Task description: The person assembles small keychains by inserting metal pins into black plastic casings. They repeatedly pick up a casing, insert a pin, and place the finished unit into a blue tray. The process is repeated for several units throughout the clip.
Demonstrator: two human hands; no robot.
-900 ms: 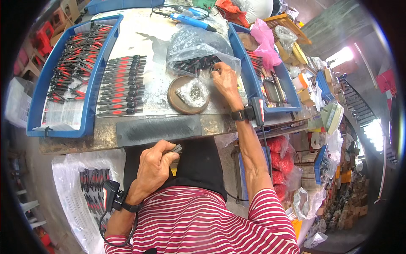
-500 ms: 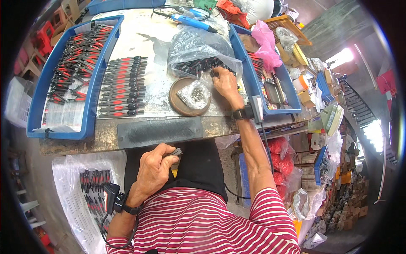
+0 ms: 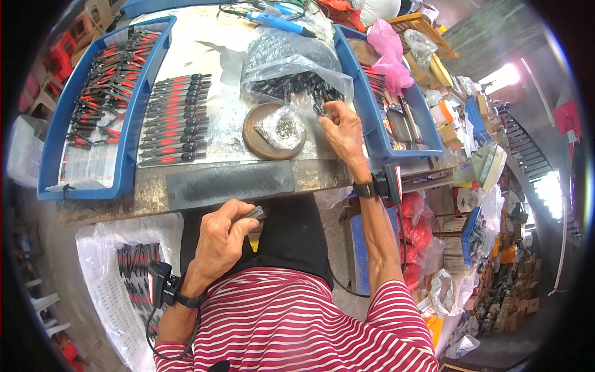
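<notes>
My left hand (image 3: 220, 239) is closed over my lap, just below the table edge, around a small dark grey piece (image 3: 253, 212) whose end sticks out past the thumb. At the mouth of a clear plastic bag (image 3: 288, 56) filled with small black parts (image 3: 294, 85), my right hand (image 3: 344, 133) pinches one small black part (image 3: 320, 110) between thumb and fingertips. Beside it, a round wooden dish (image 3: 253, 141) bears a crumpled clear bag (image 3: 282, 127) of tiny metal pieces. Slim red-and-black tools (image 3: 176, 118) lie in a stacked row to the left.
A blue tray (image 3: 131, 152) of more red-and-black tools stands at the left, another blue tray (image 3: 412, 152) at the right with pink plastic (image 3: 390, 53). A dark pad (image 3: 232, 185) lies along the table's front edge. Below left sits a plastic-lined white basket (image 3: 105, 279).
My right hand has drawn back from the bag's mouth, slightly right and nearer, and a black part now shows at its fingertips. My left hand has barely shifted, still gripping the grey piece.
</notes>
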